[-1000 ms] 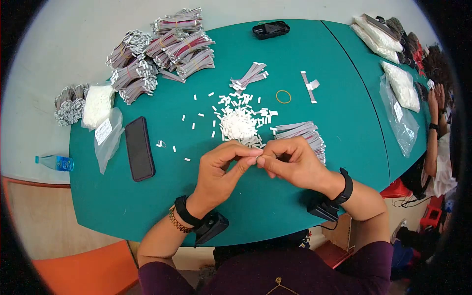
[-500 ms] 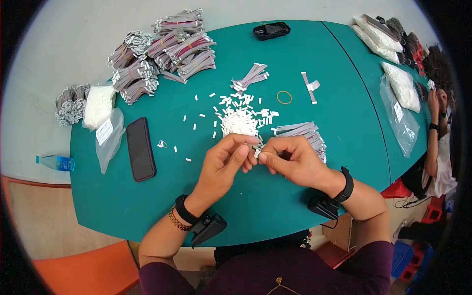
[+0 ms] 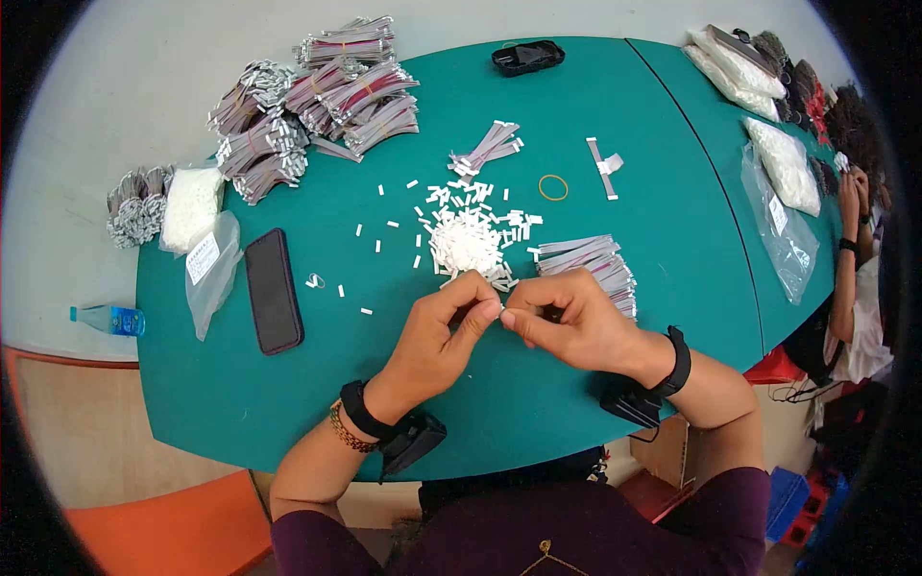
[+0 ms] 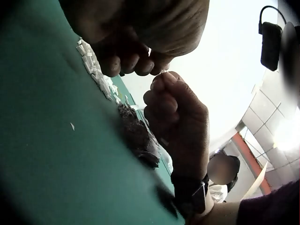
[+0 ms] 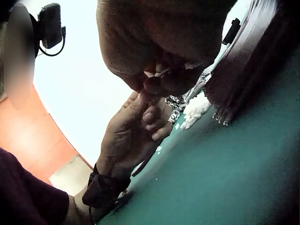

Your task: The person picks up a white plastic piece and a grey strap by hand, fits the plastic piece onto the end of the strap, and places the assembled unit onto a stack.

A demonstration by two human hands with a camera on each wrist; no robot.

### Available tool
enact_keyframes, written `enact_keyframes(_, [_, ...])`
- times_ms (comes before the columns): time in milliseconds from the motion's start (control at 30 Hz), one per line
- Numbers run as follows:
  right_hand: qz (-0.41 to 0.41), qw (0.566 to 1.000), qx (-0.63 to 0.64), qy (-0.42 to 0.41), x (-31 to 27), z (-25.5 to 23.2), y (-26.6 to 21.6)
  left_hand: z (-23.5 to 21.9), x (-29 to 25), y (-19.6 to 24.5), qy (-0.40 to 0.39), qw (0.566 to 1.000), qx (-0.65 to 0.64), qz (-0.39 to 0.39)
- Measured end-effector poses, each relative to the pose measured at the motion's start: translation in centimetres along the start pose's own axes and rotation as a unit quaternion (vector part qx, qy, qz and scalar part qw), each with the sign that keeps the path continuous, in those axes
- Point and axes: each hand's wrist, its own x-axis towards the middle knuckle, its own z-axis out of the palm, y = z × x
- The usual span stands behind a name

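Note:
In the head view, my left hand (image 3: pixel 437 331) and right hand (image 3: pixel 576 322) meet fingertip to fingertip above the table's near side. Thumb and forefinger of each pinch a small white connector piece (image 3: pixel 501 308), mostly covered by the fingertips. Just beyond them spreads a heap of small white connector pieces (image 3: pixel 466 242). A stack of grey ribbon cables (image 3: pixel 588 269) with white ends lies beside my right hand. The left wrist view shows the right hand (image 4: pixel 176 117) touching the left fingertips; the left hand (image 5: pixel 133 126) appears below the right in the right wrist view.
Bundled ribbon cables (image 3: pixel 360 96) are piled at the back left. A phone (image 3: pixel 274 291) and a bag of white pieces (image 3: pixel 192 211) lie at the left. Farther back are a few loose cables (image 3: pixel 488 146), a rubber band (image 3: pixel 553 187) and a black case (image 3: pixel 528 58). Another person's arm (image 3: pixel 847 216) is at far right.
Half a second ago the left fingers were parted from the right ones, with the white piece showing at the right fingertips. Now both hands' fingertips have come together on it again.

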Motion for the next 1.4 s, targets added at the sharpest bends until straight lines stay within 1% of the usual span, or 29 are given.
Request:
enact_keyframes(33, [-0.009,1.000,-0.029,0.003,-0.1,0.0,-0.1,0.1,0.0,0.0,0.006,1.000,0.014,0.013])
enact_keyframes(100, [0.016,0.999,0.041,0.001,0.1,0.1,-0.1,0.1,0.0,0.0,0.017,0.998,0.042,0.038])
enact_keyframes(133, [0.029,0.997,0.076,0.000,0.1,0.1,0.0,0.1,0.0,-0.1,0.014,0.999,0.036,0.027])
enact_keyframes(233, [0.028,0.998,0.057,0.002,0.2,0.2,0.3,-0.2,0.1,-0.3,0.004,1.000,0.006,-0.007])
enact_keyframes(333, [0.027,0.994,0.103,-0.013,0.3,0.0,0.2,-0.2,0.0,-0.2,-0.006,0.998,-0.049,-0.047])
enact_keyframes(400, [0.024,0.994,0.103,-0.019,0.4,-0.1,0.2,-0.2,0.1,-0.4,-0.014,0.994,-0.087,-0.062])
enact_keyframes(433, [0.022,0.994,0.103,-0.022,0.5,-0.2,0.2,-0.2,0.1,-0.3,-0.015,0.994,-0.087,-0.061])
enact_keyframes(500, [0.050,0.993,0.101,-0.021,0.4,-0.5,-0.8,-0.2,0.1,-0.2,-0.018,0.994,-0.088,-0.060])
enact_keyframes(533, [0.065,0.993,0.100,-0.020,0.3,-0.6,-1.2,-0.2,0.1,-0.2,-0.020,0.996,-0.079,-0.046])
enact_keyframes(600, [0.065,0.993,0.093,-0.026,0.3,-0.6,-1.1,-0.1,0.1,-0.3,-0.024,0.998,-0.062,-0.018])
enact_keyframes(700, [0.068,0.993,0.088,-0.035,0.3,-0.4,-0.5,-0.3,0.2,-0.2,-0.037,0.998,-0.040,-0.016])
enact_keyframes(833, [0.090,0.991,0.091,-0.040,0.3,-0.4,-0.5,-0.3,0.1,-0.1,-0.025,0.999,-0.036,-0.020])
enact_keyframes(1033, [0.082,0.992,0.084,-0.037,0.0,0.0,-0.1,0.0,0.0,-0.5,-0.015,0.999,-0.036,-0.028])
enact_keyframes(1133, [0.064,0.992,0.103,-0.012,-0.1,0.5,-0.6,0.2,-0.1,-0.3,-0.012,0.999,-0.039,-0.031])
enact_keyframes(1233, [0.065,0.994,0.085,0.007,-0.2,0.7,-0.6,0.2,-0.2,-0.3,-0.008,0.999,-0.028,-0.033])
enact_keyframes(1333, [0.034,0.998,0.041,0.026,-0.1,0.9,-0.1,0.1,0.0,0.1,-0.016,0.999,-0.025,-0.039])
enact_keyframes(1400, [0.038,0.997,0.066,0.007,0.1,0.8,0.3,-0.2,0.1,0.0,-0.022,0.999,-0.030,-0.031])
